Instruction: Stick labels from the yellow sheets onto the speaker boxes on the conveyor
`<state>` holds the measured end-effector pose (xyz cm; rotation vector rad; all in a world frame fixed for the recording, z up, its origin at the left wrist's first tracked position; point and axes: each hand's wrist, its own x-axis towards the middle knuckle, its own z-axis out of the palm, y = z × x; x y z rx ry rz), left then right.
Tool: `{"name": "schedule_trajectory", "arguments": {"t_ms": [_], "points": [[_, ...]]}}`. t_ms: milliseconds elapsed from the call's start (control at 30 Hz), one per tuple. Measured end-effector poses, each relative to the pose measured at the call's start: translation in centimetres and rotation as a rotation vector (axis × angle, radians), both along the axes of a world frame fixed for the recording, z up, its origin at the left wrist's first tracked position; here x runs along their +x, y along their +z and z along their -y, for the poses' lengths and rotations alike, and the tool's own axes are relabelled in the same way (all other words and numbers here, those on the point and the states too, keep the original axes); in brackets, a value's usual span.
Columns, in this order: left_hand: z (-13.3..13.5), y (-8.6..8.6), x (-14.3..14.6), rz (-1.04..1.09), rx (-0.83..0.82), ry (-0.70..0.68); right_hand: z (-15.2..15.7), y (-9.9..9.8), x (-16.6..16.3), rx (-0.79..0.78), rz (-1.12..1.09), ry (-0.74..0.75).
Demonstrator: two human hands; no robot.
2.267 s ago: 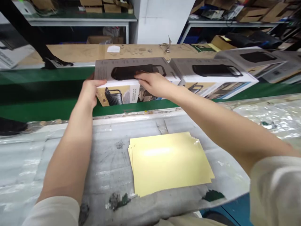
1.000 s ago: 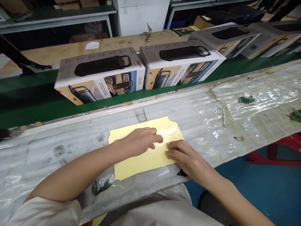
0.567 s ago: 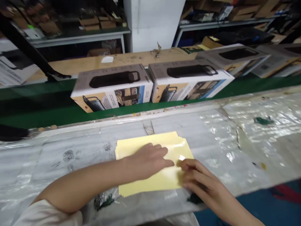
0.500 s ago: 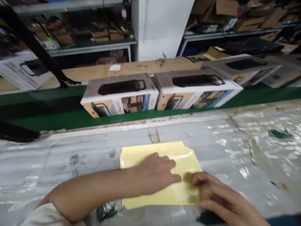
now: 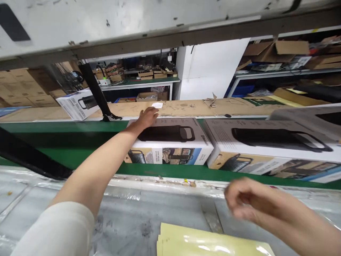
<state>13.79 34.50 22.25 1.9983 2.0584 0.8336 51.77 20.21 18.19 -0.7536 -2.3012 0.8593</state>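
The near box sits on the green strip, just back from the counter's far edge, with a band of green showing along its front. A slim gap parts it from the second box on the right; leftward, the green runs on beyond the box to a slanting black bar.

The left hand reaches over the near box's far left corner, fingers bent down; I can't tell whether they touch it or grip anything. The right hand hangs above the counter's far edge, fingers curled in narrow but blurred, so I can't tell if something is in them. Below it, yellow sheets lie on the counter, which is covered in scuffed, shiny plastic.

Behind runs a ledge with a white scrap of paper, then a white pillar and cluttered tables.
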Motion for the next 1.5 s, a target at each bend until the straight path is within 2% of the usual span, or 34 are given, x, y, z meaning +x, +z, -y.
{"name": "schedule_trajectory", "arguments": {"t_ms": [67,167,267,367,433,533,633,800,900,1000,1133,1300,1400,1500], "points": [[-1.5,-1.6,-1.5,-0.033,-0.083,0.038,-3.4,2.3,-4.3,-0.167,-0.030,0.110],[-1.5,-3.4,-2.3,-0.064,-0.131,0.043,-9.7,3.8,-10.7,-0.148,-0.070,0.075],[-1.2,-3.7,-2.4,-0.125,-0.175,0.042,-16.4,3.4,-16.8,-0.045,-0.116,0.043],[-1.4,-3.6,-2.4,-0.199,-0.227,0.051,-21.3,2.3,-21.5,-0.042,-0.126,0.015],[-1.7,-3.6,-2.5,-0.247,-0.251,0.059,-23.2,1.6,-23.4,-0.052,-0.096,0.019],[-1.8,-3.8,-2.6,-0.306,-0.275,0.070,-24.5,0.8,-24.8,-0.050,-0.050,0.032],[-1.8,-3.8,-2.8,-0.349,-0.292,0.073,-25.1,0.1,-25.4,-0.028,0.023,0.004],[-1.4,-3.7,-3.1,-0.385,-0.279,0.066,-25.4,-0.4,-25.4,0.063,0.130,-0.127],[-1.2,-3.6,-3.2,-0.390,-0.275,0.067,-24.4,-0.2,-24.6,0.170,0.154,-0.199],[-1.0,-3.6,-3.3,-0.386,-0.266,0.065,-22.4,-0.3,-24.0,0.255,0.193,-0.145],[-0.6,-3.4,-3.5,-0.371,-0.247,0.060,-20.9,-0.4,-24.5,0.213,0.362,-0.066],[0.4,-2.6,-3.9,-0.349,-0.234,-0.010,-21.0,0.8,-24.8,0.117,0.501,-0.153],[0.4,-2.4,-3.8,-0.346,-0.278,-0.047,-18.5,1.0,-21.9,0.155,0.522,-0.179],[0.1,-2.1,-3.3,-0.367,-0.321,-0.003,-13.0,0.4,-15.5,0.360,0.432,-0.195]]}}
